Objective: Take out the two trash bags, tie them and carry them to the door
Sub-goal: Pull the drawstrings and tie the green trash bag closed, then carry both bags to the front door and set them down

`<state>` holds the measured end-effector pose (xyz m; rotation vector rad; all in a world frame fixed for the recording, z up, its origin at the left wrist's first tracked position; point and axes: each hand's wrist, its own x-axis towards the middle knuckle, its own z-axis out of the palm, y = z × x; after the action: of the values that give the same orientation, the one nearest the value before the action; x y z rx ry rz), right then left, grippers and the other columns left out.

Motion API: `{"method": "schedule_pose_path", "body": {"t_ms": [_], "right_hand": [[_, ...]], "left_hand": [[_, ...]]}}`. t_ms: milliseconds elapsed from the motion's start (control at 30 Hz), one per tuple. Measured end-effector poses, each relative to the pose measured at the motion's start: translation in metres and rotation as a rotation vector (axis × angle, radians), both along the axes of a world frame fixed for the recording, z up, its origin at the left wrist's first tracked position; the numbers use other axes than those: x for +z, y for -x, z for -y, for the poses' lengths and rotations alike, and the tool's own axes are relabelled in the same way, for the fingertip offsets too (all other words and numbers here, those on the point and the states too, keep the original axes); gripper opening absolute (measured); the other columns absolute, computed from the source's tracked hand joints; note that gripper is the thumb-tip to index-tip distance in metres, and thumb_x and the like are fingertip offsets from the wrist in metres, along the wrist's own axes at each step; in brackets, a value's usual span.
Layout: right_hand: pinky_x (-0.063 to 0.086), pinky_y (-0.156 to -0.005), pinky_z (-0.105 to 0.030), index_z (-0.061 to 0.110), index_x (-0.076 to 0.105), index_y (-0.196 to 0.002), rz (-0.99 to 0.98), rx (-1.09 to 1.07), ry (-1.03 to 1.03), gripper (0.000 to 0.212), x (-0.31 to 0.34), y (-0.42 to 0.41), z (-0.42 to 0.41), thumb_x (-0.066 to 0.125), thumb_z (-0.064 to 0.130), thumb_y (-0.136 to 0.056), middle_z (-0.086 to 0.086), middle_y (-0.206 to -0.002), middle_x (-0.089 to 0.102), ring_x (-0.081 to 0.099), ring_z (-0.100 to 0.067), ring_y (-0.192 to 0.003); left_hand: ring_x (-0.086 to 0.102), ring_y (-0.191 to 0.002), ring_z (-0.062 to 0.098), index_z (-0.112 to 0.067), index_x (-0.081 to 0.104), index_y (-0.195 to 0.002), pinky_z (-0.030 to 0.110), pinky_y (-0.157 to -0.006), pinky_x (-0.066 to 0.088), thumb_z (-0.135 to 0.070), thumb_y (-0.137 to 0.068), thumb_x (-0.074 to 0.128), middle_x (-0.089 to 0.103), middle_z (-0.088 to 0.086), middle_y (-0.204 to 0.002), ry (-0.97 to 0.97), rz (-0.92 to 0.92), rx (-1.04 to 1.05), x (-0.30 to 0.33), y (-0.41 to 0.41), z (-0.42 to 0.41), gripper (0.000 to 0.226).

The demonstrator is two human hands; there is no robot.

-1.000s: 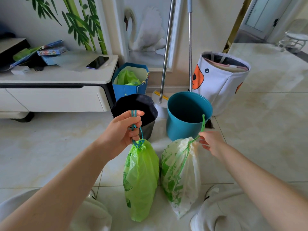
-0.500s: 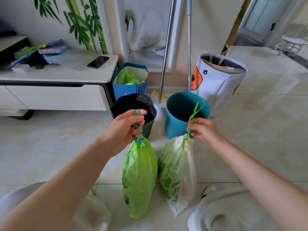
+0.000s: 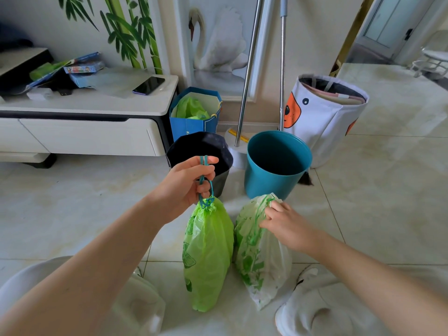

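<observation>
Your left hand [image 3: 188, 185] has a closed grip on the teal drawstring [image 3: 205, 180] of the green trash bag [image 3: 207, 253]: the loop runs over your forefinger and out under the curled fingers, and the knot sits bunched at the bag's neck just below. Your right hand [image 3: 282, 225] is lower, its fingertips pinched on the gathered neck and green cord of the white printed trash bag [image 3: 260, 251]; that grip looks light, more a pluck than a full hold. Both bags stand side by side, touching, on the tiled floor [image 3: 84, 214] between your knees, in front of the black bin [image 3: 200, 147] and the teal bin [image 3: 277, 163], both of which are without liners.

The risk lies on the right. The white bag's mouth seems drawn in, but you cannot tell whether it is properly knotted; lift it by that pinch and the cord may slip through or the neck may open and spill. The thin film could also tear if it drags on the floor. The mop poles [image 3: 247, 69] lean just behind the bins, so a wide swing as you rise could knock them.

Your left forearm reaches in from the lower left, wrist raised. The right forearm comes from the lower right, wrist bent down toward the bag's top.
</observation>
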<state>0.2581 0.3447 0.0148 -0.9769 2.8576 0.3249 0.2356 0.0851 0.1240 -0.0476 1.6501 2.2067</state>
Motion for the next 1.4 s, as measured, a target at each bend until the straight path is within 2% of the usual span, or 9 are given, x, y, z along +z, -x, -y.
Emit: {"method": "schedule_pose_path", "body": {"t_ms": [167,300,367,567,767,867,1133,1267,1400], "right_hand": [[0.053,-0.067,-0.04,0.015,0.063,-0.072,-0.137,-0.056,-0.082,0.033,-0.001,0.0,0.001,0.036,-0.001,-0.061,-0.003,-0.067,0.058,0.06,-0.028,-0.077],[0.047,-0.058,-0.038,0.018,0.06,-0.058,-0.098,-0.165,-0.054,0.018,-0.004,0.008,0.002,0.068,0.003,-0.052,0.002,-0.059,0.055,0.059,-0.025,-0.069],[0.045,-0.061,-0.04,0.024,0.065,-0.061,-0.06,-0.208,0.038,0.02,0.002,0.008,0.006,0.081,0.022,-0.05,0.008,-0.063,0.055,0.058,-0.022,-0.075],[0.028,-0.086,-0.035,0.028,0.067,-0.088,0.135,-0.45,0.47,0.015,0.03,0.005,0.012,0.058,0.039,-0.084,0.01,-0.093,0.046,0.041,-0.013,-0.099],[0.041,-0.07,-0.03,0.008,0.066,-0.069,0.466,-0.591,0.967,0.016,0.09,0.004,0.008,0.066,0.02,-0.081,0.005,-0.065,0.061,0.053,-0.013,-0.067],[0.044,-0.074,-0.035,0.003,0.061,-0.065,0.565,-0.595,1.061,0.024,0.127,0.005,-0.001,0.061,0.019,-0.083,-0.002,-0.065,0.068,0.055,-0.019,-0.072],[0.051,-0.088,-0.045,0.005,0.07,-0.073,0.297,-0.625,1.038,0.025,0.203,0.03,-0.014,0.066,0.029,-0.08,-0.024,-0.094,0.066,0.058,-0.024,-0.079],[0.044,-0.058,-0.029,0.001,0.066,-0.084,0.188,-0.624,1.053,0.026,0.234,0.034,-0.015,0.059,0.025,-0.089,-0.022,-0.076,0.052,0.046,-0.018,-0.062],[0.05,-0.051,-0.028,0.008,0.06,-0.078,0.171,-0.665,1.242,0.019,0.257,0.05,-0.021,0.055,0.022,-0.091,-0.008,-0.065,0.057,0.057,-0.022,-0.053]], "left_hand": [[0.031,-0.05,0.012,-0.009,0.058,-0.113,0.021,-0.048,0.035,-0.004,-0.093,0.05,0.044,0.002,-0.069,0.012,-0.001,-0.005,0.0,0.0,0.002,0.022],[0.031,-0.05,0.012,-0.009,0.058,-0.113,0.022,-0.048,0.035,-0.004,-0.093,0.05,0.045,0.002,-0.069,0.022,0.006,-0.011,-0.001,0.001,0.001,0.022],[0.032,-0.049,0.011,-0.008,0.058,-0.113,0.022,-0.048,0.035,-0.004,-0.093,0.05,0.045,0.002,-0.069,0.025,0.005,-0.018,-0.002,0.001,0.001,0.022],[0.033,-0.049,0.011,-0.005,0.058,-0.114,0.023,-0.048,0.035,-0.004,-0.094,0.049,0.045,0.002,-0.068,0.056,-0.007,-0.013,-0.001,-0.001,-0.001,0.022],[0.039,-0.049,0.014,0.001,0.061,-0.091,0.027,-0.055,0.037,-0.01,-0.094,0.051,0.051,0.003,-0.062,0.31,-0.096,0.051,0.004,-0.011,0.0,0.015],[0.043,-0.05,0.016,0.002,0.061,-0.084,0.029,-0.058,0.039,-0.01,-0.092,0.054,0.052,0.008,-0.062,0.394,-0.116,0.115,0.013,-0.011,0.003,0.015],[0.05,-0.047,0.004,-0.003,0.063,-0.074,0.013,-0.051,0.044,-0.008,-0.092,0.054,0.058,0.002,-0.057,0.61,-0.236,0.133,0.06,0.012,0.0,0.021],[0.058,-0.074,0.015,-0.007,0.067,-0.071,0.031,-0.079,0.049,-0.016,-0.089,0.057,0.067,0.004,-0.07,0.711,-0.362,0.147,0.094,0.027,-0.003,0.023],[0.05,-0.078,0.022,-0.007,0.07,-0.075,0.035,-0.075,0.042,-0.02,-0.089,0.057,0.068,0.016,-0.084,0.786,-0.451,0.156,0.129,0.042,-0.009,0.023]]}}
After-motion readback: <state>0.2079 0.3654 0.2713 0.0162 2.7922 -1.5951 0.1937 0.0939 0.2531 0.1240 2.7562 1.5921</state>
